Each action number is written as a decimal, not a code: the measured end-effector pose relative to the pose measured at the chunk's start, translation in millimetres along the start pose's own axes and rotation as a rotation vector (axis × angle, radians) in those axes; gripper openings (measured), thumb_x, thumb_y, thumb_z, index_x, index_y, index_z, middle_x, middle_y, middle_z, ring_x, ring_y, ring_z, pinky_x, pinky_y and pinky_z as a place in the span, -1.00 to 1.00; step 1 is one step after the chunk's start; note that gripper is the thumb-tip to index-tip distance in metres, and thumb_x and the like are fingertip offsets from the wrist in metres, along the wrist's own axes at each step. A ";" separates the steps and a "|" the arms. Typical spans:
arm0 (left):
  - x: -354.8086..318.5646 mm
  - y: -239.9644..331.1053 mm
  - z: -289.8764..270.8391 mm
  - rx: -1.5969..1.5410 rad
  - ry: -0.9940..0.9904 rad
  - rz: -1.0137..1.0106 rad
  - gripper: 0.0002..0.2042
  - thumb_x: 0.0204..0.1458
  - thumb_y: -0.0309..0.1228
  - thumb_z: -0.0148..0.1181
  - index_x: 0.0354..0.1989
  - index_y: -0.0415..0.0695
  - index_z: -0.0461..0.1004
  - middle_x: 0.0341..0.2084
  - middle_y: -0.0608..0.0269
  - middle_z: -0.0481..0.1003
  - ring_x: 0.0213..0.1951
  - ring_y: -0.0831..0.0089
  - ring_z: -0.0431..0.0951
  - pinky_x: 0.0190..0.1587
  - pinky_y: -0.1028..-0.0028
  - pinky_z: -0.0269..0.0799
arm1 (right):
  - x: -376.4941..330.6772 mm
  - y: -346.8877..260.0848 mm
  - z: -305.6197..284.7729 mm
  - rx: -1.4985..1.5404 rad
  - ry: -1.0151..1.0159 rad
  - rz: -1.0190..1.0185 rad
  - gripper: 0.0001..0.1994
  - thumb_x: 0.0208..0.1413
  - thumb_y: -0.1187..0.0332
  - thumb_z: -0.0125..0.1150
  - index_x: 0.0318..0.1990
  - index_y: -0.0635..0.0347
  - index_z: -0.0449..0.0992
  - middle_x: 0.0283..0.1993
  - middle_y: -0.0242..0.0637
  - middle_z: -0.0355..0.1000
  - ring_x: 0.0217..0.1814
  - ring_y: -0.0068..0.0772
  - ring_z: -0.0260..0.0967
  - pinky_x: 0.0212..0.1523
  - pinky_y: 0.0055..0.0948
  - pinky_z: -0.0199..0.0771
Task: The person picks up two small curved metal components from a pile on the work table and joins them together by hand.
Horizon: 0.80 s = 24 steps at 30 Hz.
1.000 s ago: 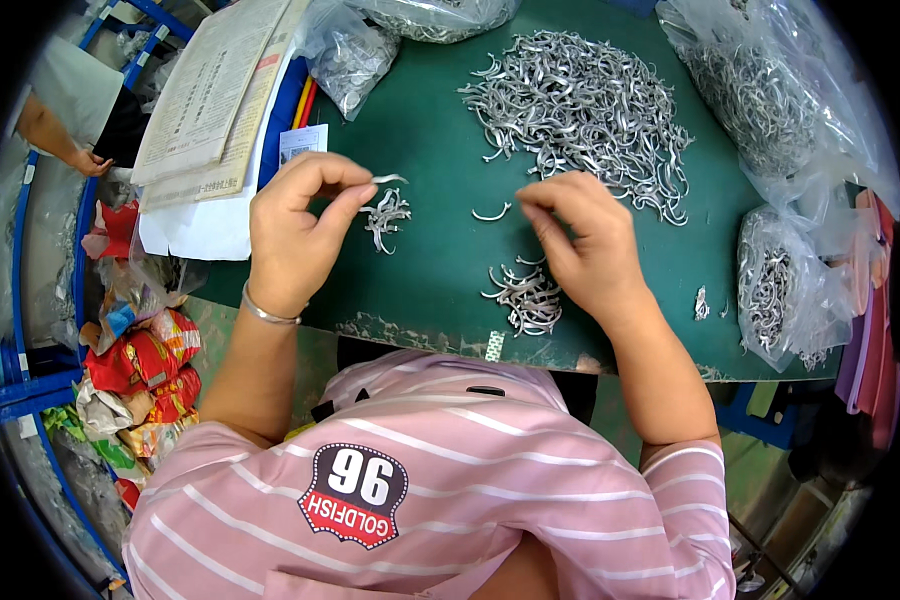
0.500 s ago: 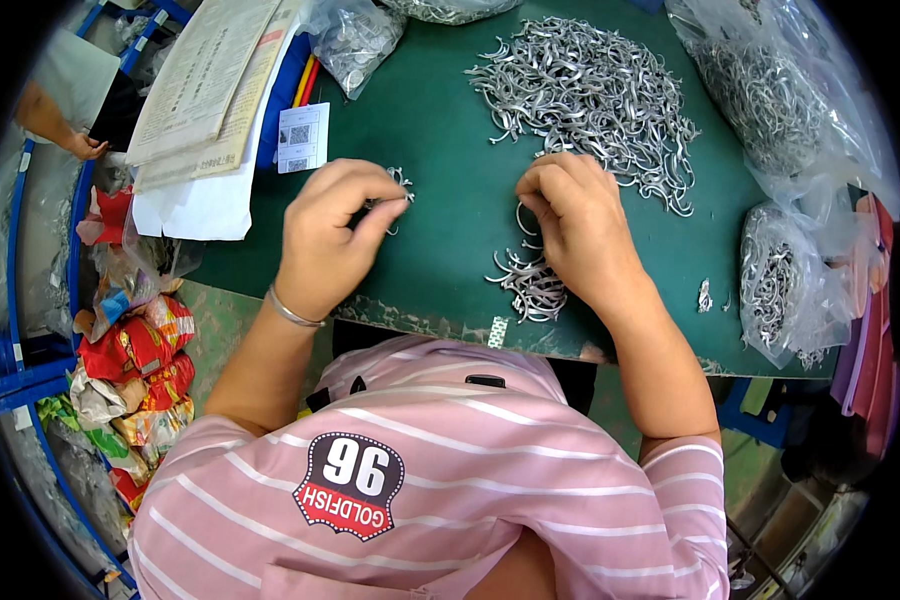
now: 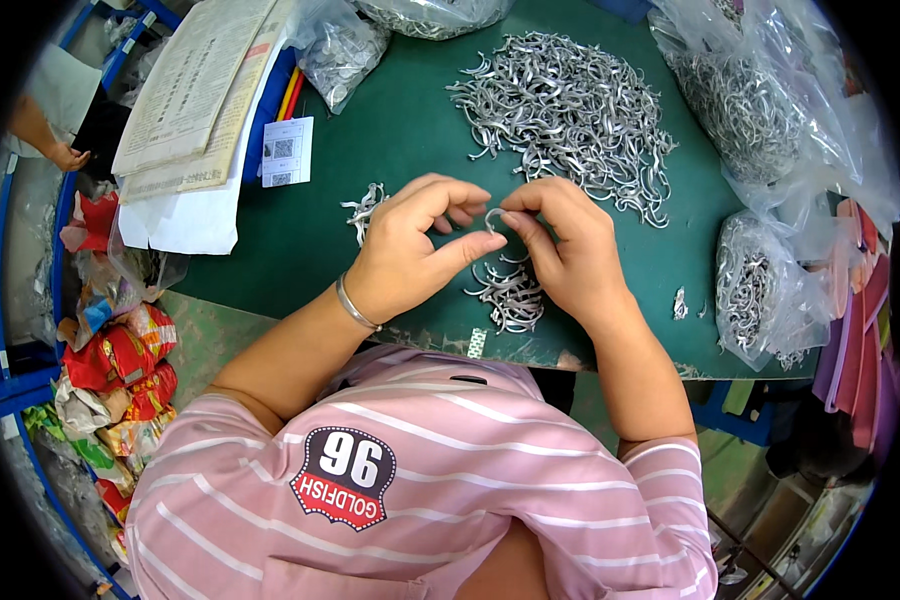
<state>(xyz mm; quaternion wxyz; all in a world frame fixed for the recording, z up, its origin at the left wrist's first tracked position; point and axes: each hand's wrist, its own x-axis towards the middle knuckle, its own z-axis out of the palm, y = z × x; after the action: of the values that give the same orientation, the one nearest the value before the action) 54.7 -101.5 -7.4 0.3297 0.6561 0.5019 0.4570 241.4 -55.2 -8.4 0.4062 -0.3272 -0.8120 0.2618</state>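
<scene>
The smooth green tabletop (image 3: 400, 120) carries a tangled metal heap (image 3: 570, 120), well apart from its near edge. The left hand (image 3: 408, 243) has its fingers parted; the right hand (image 3: 573, 245) pinches a hook (image 3: 489, 220), thin, curved and greyish, between both hands over the tabletop.

A large heap of curved silver metal pieces (image 3: 570, 120) lies toward the far side of the green tabletop (image 3: 410, 110), beyond the bare right hand (image 3: 575, 245), as I watch remotely. A small silver metal pile (image 3: 510, 300) lies nearer the front edge; a second silver metal pile (image 3: 363, 212) sits left of the bare left hand (image 3: 410, 240). One slim curved silver piece (image 3: 491, 220) is between the hands. Printed paper sheets (image 3: 190, 100) lie at left, a white rectangular card (image 3: 287, 152) to their right; at right, a big clear plastic bag (image 3: 840, 140) lies beyond a small clear plastic bag (image 3: 808, 300).
</scene>
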 end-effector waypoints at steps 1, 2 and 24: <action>-1.8 -2.6 -1.7 -0.071 -0.044 -0.067 -0.75 -0.05 -0.55 0.38 -0.16 -0.26 0.54 -0.32 0.21 0.53 -0.31 0.58 0.54 -0.23 0.61 0.46 | -0.4 -2.5 -0.1 0.038 0.013 -0.001 -0.89 -0.05 0.58 0.31 -0.35 0.26 0.51 -0.35 -0.21 0.48 -0.31 -0.15 0.44 -0.27 -0.29 0.43; -2.2 -6.8 -3.9 -0.035 -0.086 -0.074 -0.79 0.01 -0.58 0.32 -0.16 -0.29 0.54 -0.29 0.20 0.55 -0.27 0.60 0.54 -0.17 0.59 0.48 | -0.9 -4.7 0.1 0.076 0.026 -0.001 -0.88 -0.06 0.59 0.32 -0.34 0.27 0.52 -0.34 -0.20 0.48 -0.31 -0.17 0.46 -0.28 -0.32 0.45; -1.4 -12.6 -8.8 -0.125 -0.085 0.195 -0.79 -0.06 -0.74 0.30 -0.22 -0.31 0.52 -0.20 0.14 0.48 -0.21 0.49 0.54 -0.17 0.54 0.51 | -5.2 -3.3 -7.2 0.567 -0.067 0.311 -0.87 0.11 0.55 0.27 -0.19 0.34 0.57 -0.23 -0.27 0.50 -0.23 -0.56 0.45 -0.20 -0.58 0.47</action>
<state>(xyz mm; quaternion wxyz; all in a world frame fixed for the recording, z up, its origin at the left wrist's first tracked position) 42.0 -99.6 -15.8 0.3449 0.6989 0.3916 0.4891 248.7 -60.1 -4.8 0.4092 -0.3127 -0.6599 0.5470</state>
